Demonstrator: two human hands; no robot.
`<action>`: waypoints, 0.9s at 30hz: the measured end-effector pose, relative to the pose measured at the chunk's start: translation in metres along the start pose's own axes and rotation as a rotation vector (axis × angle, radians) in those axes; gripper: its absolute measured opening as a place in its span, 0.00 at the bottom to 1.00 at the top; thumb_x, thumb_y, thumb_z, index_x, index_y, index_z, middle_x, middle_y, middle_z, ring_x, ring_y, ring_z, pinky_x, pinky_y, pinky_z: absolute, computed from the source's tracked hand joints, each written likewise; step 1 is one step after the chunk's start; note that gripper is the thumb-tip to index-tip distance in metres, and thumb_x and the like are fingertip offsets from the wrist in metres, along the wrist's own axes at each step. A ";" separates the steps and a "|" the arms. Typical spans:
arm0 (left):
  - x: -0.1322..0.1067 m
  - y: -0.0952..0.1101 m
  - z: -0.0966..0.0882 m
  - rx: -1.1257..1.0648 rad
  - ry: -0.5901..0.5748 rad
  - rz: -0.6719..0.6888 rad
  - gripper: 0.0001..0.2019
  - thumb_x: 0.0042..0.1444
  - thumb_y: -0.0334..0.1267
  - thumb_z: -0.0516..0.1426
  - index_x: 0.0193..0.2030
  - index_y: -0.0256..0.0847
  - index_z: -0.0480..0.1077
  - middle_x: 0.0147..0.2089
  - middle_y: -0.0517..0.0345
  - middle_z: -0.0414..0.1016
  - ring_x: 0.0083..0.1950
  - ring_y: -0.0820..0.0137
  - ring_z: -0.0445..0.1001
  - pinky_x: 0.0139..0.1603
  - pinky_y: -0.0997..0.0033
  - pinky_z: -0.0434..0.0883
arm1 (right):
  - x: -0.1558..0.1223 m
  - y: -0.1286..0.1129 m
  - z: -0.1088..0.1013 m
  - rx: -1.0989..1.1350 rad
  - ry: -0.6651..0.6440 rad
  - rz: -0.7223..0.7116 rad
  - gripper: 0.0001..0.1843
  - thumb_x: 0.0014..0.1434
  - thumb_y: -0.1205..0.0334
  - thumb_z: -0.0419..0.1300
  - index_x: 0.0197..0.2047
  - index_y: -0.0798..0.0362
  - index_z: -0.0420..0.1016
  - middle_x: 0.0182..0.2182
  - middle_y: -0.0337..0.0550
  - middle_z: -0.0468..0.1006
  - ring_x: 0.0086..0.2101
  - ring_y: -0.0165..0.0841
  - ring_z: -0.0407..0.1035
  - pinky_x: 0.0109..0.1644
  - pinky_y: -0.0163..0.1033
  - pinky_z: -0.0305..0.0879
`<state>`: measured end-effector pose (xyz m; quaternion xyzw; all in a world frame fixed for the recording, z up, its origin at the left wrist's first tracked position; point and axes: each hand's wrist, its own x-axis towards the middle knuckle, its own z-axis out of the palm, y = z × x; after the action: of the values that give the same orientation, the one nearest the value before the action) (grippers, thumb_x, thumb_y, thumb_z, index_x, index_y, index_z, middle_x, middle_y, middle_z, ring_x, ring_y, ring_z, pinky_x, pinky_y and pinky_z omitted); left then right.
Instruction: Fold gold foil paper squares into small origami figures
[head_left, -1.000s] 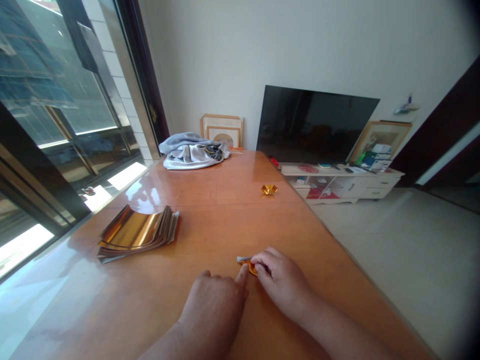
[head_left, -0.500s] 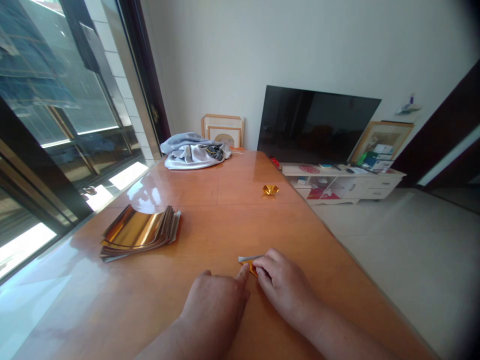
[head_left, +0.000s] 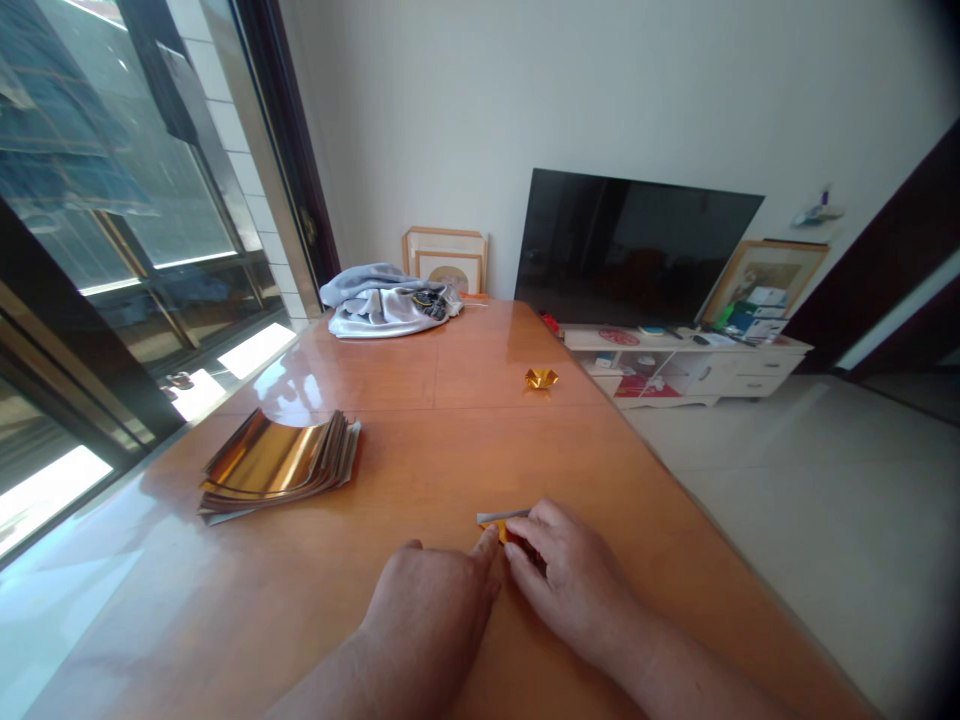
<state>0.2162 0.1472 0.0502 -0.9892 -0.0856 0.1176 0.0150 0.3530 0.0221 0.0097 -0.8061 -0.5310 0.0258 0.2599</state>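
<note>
A folded gold foil piece (head_left: 496, 525) sat between two bare hands on a varnished wooden table (head_left: 420, 400).
Left to right: a stack of gold foil sheets (head_left: 274, 465) lay well aside; the left hand (head_left: 429, 610), palm down, reached its index fingertip to the piece without gripping; the right hand (head_left: 570, 585), wrist low, pinched it closed. A slackened pinch could have let the springy foil slip or spring open.

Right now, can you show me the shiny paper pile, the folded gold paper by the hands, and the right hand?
Stack of gold foil paper (head_left: 274, 462), head view, on the curved top sheet.
Folded gold paper (head_left: 501, 531), head view, on its gold edge.
Right hand (head_left: 568, 585), head view, on the back of the hand.
</note>
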 end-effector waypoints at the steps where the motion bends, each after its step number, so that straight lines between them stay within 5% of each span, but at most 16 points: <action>1: 0.000 0.000 0.001 0.002 0.004 0.003 0.32 0.57 0.30 0.53 0.69 0.42 0.60 0.38 0.49 0.83 0.33 0.53 0.81 0.35 0.54 0.74 | -0.001 -0.001 0.000 -0.009 -0.005 -0.001 0.08 0.64 0.65 0.57 0.40 0.47 0.78 0.35 0.41 0.72 0.38 0.34 0.68 0.41 0.37 0.61; 13: -0.001 0.002 -0.003 0.005 -0.008 -0.043 0.29 0.57 0.29 0.53 0.67 0.43 0.62 0.37 0.49 0.83 0.34 0.52 0.81 0.36 0.55 0.73 | -0.001 0.001 0.004 -0.107 -0.005 -0.035 0.08 0.66 0.65 0.55 0.41 0.48 0.76 0.36 0.42 0.72 0.39 0.35 0.68 0.43 0.39 0.62; 17: -0.002 0.003 -0.004 -0.032 -0.017 -0.090 0.23 0.63 0.33 0.50 0.64 0.43 0.65 0.35 0.48 0.82 0.35 0.52 0.81 0.37 0.54 0.73 | -0.001 0.002 0.004 -0.113 -0.014 -0.041 0.07 0.66 0.65 0.56 0.41 0.49 0.76 0.36 0.42 0.72 0.39 0.35 0.68 0.43 0.39 0.62; 27: 0.000 0.001 -0.001 -0.070 0.039 -0.110 0.24 0.69 0.43 0.45 0.68 0.42 0.63 0.36 0.46 0.83 0.35 0.55 0.82 0.40 0.56 0.72 | -0.002 0.001 0.002 -0.150 -0.006 -0.046 0.06 0.66 0.65 0.56 0.39 0.50 0.75 0.36 0.42 0.72 0.39 0.35 0.68 0.42 0.39 0.60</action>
<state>0.2162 0.1464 0.0509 -0.9851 -0.1436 0.0944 -0.0113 0.3522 0.0210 0.0067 -0.8109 -0.5505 -0.0176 0.1977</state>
